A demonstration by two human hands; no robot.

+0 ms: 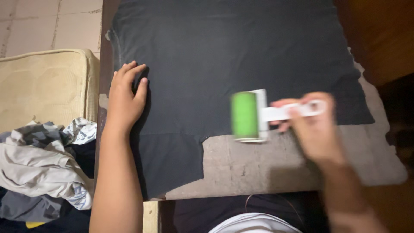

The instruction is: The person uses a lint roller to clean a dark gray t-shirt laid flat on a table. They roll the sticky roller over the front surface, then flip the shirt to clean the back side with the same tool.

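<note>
Head view, looking down on a grey worktop (276,166) on which a dark T-shirt (224,56) lies spread flat, covering most of the far part of the surface and reaching the left edge; one sleeve hangs toward the near edge at the left.

The left hand (125,97) rests palm down on the shirt near the worktop's left edge, fingers spread and flat, its grip open and clamped on nothing; it presses the cloth against the surface.

The right hand (312,129) is blurred by motion. Its grip is closed around the white handle of a lint roller (250,115), whose green drum lies at the shirt's lower hem, close to where the cloth gives way to bare worktop near the middle of the near side.

Judged from this arrangement, the rolling is best done with the flat hand kept as an anchor so the fabric stays taut, and with the drum drawn in straight, overlapping passes away from that anchor. Even, light pressure should keep the hem from lifting or folding under the drum; the loose edge beside the roller looks the likeliest place for the cloth to bunch.

Beyond the left edge of the worktop stand a pale mattress (47,84) and, nearer the person, a heap of clothes (39,168) in grey, white and dark tones.
</note>
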